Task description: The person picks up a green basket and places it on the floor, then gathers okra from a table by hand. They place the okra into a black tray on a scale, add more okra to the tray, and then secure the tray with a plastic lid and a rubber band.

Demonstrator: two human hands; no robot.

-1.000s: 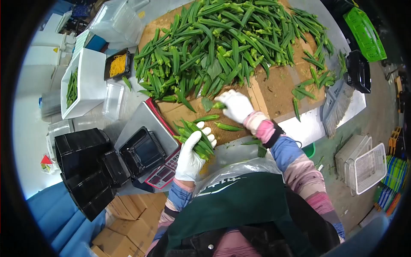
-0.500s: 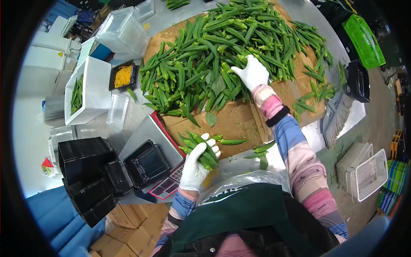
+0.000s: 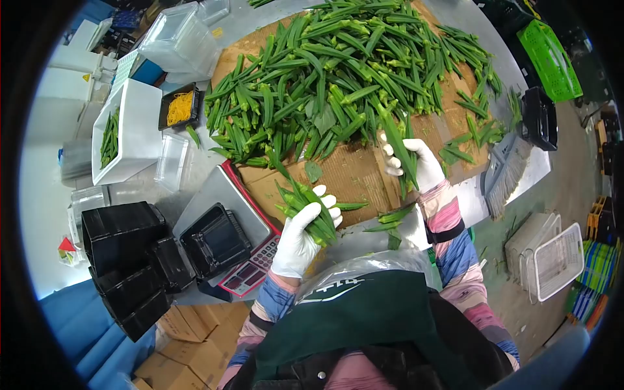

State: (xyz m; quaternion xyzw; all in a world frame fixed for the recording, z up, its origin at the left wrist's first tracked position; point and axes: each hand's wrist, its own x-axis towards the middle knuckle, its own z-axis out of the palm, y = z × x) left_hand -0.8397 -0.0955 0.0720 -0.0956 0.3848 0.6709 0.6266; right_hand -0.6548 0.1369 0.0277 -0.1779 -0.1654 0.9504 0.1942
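Note:
My left hand point(image 3: 298, 242), in a white glove, is wrapped round a small bunch of okra pods point(image 3: 311, 207) near the front of the cardboard. In my gloved right hand point(image 3: 426, 166) are okra pods point(image 3: 402, 151), held with the tips pointing away from me. Beyond both hands spreads a large heap of green okra point(image 3: 305, 78) on flattened cardboard point(image 3: 354, 175). A few loose pods point(image 3: 390, 219) lie at the near edge between my hands. Left of my left hand, a black plastic tray point(image 3: 218, 237) sits on a scale point(image 3: 250, 270) with a red edge.
Stacked black trays point(image 3: 127, 244) stand left of the scale. A white bin point(image 3: 140, 123) with okra and a black tray of yellow rubber bands point(image 3: 181, 108) are farther back. A brush point(image 3: 507, 179) lies on the right. White baskets point(image 3: 558, 260) stand on the floor.
My right hand has drawn back from the heap toward me and now grips okra pods. My left hand keeps its bunch, nearly in place. The view has shifted slightly.

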